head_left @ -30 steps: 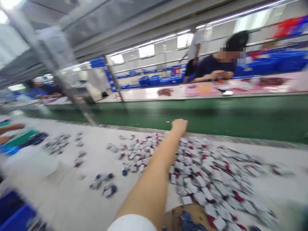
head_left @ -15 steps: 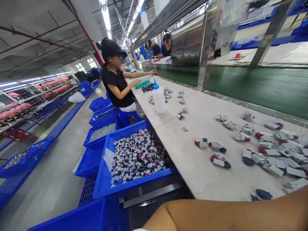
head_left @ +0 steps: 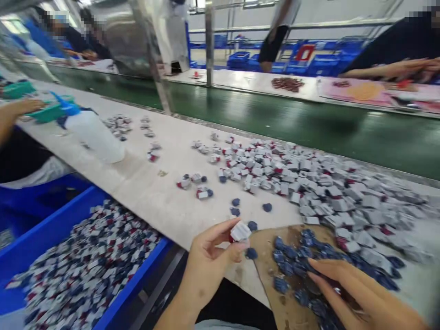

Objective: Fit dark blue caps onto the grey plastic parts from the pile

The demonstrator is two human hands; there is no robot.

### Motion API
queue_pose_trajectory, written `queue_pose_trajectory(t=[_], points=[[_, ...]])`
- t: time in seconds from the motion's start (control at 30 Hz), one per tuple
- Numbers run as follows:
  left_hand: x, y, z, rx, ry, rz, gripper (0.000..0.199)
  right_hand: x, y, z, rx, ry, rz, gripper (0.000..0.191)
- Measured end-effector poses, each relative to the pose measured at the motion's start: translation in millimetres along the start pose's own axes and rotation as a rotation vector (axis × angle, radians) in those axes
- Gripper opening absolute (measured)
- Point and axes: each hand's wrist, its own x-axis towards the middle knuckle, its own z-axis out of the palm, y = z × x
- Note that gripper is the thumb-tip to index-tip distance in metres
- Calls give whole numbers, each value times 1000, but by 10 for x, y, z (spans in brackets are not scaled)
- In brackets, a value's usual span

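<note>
My left hand (head_left: 211, 261) pinches a small white block with a red part (head_left: 240, 231) between thumb and fingers, above the near edge of the table. Lower right, my right hand (head_left: 360, 293) has its thumb and forefinger closed on a dark blue piece among a pile of shiny dark blue pieces (head_left: 288, 251); its grip is partly hidden. That pile lies on a brown sheet (head_left: 268, 256). Behind it spreads a large heap of white blocks with red parts (head_left: 302, 169). A few loose dark blue pieces (head_left: 267, 207) lie near my left hand.
A blue bin (head_left: 134, 279) full of mixed pieces stands at the left below the table. On the table are a white bottle with a blue nozzle (head_left: 94, 133) and green trays (head_left: 51, 110). Beyond runs a green conveyor belt (head_left: 240, 107). Co-workers sit across and left.
My view has swung right and down, from the aisle and a co-worker to the table before me. Both hands now show, the left with a white block; earlier only a bare arm was visible.
</note>
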Motion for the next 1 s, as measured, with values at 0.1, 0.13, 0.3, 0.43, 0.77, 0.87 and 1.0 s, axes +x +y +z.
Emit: queue_pose_trajectory(t=[0.1,0.13,0.3,0.43,0.77,0.87,1.0], points=[[-65,-43,20,52,-15,-33,30,98,-63,-100,-87,5,-92,24],[-81,-59,24,65,-23,-51,31,131,-80,-128,-98,16,-95,23],[-96,-150,3,61,-60,-127,40,100,-74,-251,-113,14,-77,24],[-109,-218,36,65,-91,-201,44,7,-48,-225,-123,-98,-137,24],[-115,-263,211,82,-157,-168,34,113,-250,-104,52,12,285,43],[-120,-287,240,57,-158,-191,34,101,-194,-152,118,2,362,42],[-139,-340,268,83,-243,-247,36,75,-134,-255,259,-83,312,26]])
